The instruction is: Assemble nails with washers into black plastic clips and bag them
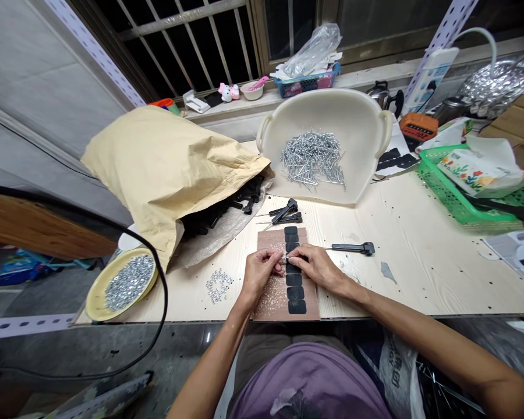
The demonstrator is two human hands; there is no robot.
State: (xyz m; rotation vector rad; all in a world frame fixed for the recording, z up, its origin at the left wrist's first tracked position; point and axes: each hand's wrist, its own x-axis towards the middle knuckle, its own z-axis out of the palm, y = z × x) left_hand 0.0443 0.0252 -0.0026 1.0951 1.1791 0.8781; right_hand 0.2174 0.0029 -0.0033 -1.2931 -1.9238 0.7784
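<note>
My left hand (259,270) and my right hand (314,267) meet over a brown mat (271,302) at the table's front edge. Between their fingertips is a thin metal nail (286,257); both hands appear to pinch it. A column of black rounded pads (295,293) lies on the mat, partly hidden by my right hand. Pale specks and small metal bits (219,286) lie to the left. A black T-shaped tool (353,248) rests to the right of my right hand, and similar black tools (286,213) lie beyond the mat.
A cream plastic tub (358,116) holds a heap of nails. A yellow plate (96,297) holds small metal parts. A tan paper sack (166,169) spills black parts. A green basket (454,198) stands at right, a black cable (162,279) crosses the left foreground, and a barred window lies beyond.
</note>
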